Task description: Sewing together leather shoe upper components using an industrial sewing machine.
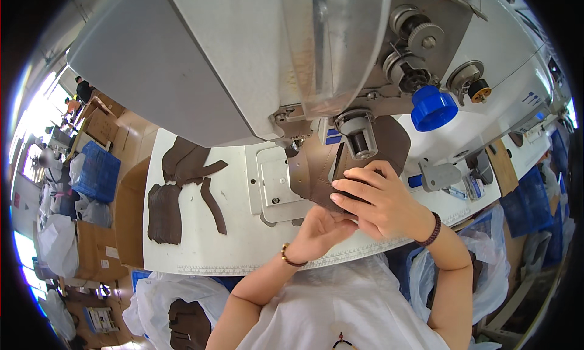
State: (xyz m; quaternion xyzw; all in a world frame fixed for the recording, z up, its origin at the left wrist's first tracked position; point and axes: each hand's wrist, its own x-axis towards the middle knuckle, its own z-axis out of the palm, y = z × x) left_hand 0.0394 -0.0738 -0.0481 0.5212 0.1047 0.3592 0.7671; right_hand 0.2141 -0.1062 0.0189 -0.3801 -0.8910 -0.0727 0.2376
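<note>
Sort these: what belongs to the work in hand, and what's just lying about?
In the work: brown piece, with left hand and right hand; sewing machine; probably the loose brown cutouts.

Seemingly lying about: blue crate, cardboard box and white bag, all far left.

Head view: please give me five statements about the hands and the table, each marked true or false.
1. The right hand is on the brown piece. True.
2. The left hand rests on the stack at left. False: it is at the brown piece's near edge.
3. The knob on the machine is red. False: it is blue.
4. A ruler scale runs along the near edge of the table. True.
5. The right wrist is bare. False: it wears a bracelet.
</note>
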